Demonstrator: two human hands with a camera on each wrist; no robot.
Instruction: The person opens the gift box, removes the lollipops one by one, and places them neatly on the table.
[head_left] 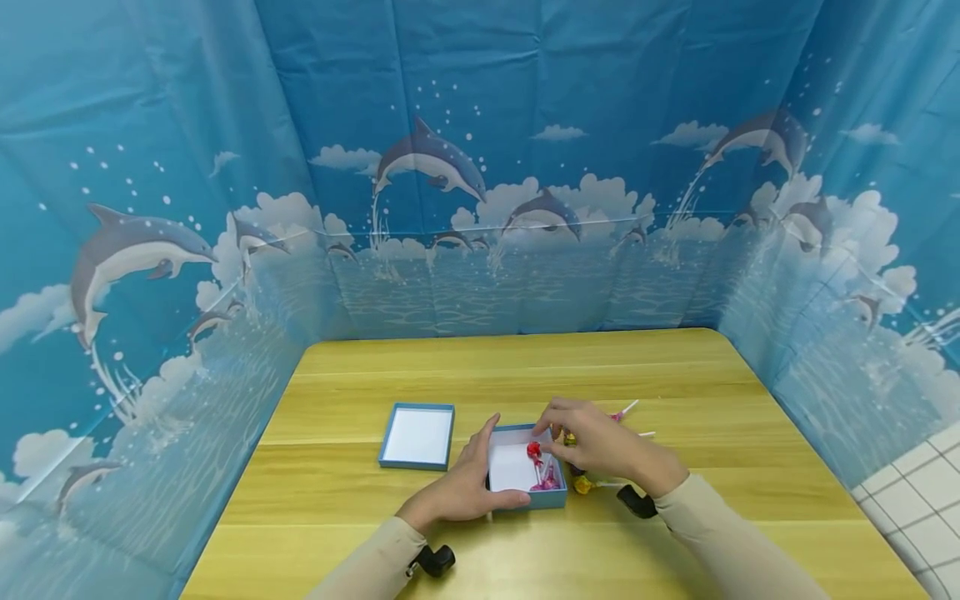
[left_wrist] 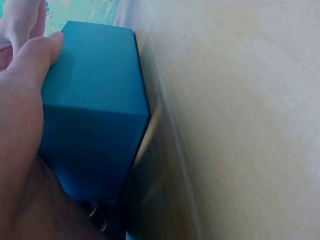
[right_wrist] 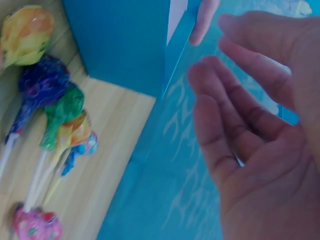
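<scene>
Around three sides of the wooden bench [head_left: 510, 375] hangs a blue dolphin-print curtain [head_left: 480, 167], closing it in at the back, left and right; only the near edge, where the person sits, stands open. Most of the bench top is bare wood, with wide room behind the things and along the left side.

Near the middle of the front half lies a blue box lid [head_left: 417, 436], white inside, flat and turned open side up. It sits just left of the blue box [head_left: 525, 471], a narrow strip of wood showing between them.

Against the box's left wall rests the left hand [head_left: 465, 483], thumb along the near wall and fingers [left_wrist: 30, 60] pressed against the outer blue faces, as the left wrist view shows. The box stands flat on the bench with its near wall well back from the bench's front edge.

Over the box's far right corner hovers the right hand [head_left: 600, 442]. In the head view its fingertips appear to meet at a red lollipop [head_left: 534, 451] inside the box; in the right wrist view the fingers [right_wrist: 235, 115] look spread and relaxed, so the grip cannot be told for sure. A pink lollipop [head_left: 549, 482] lies in the box's near right corner.

Just right of the box, partly under the right hand, lies a cluster of loose wrapped lollipops [right_wrist: 55, 110], sticks pointing away from the box.
</scene>
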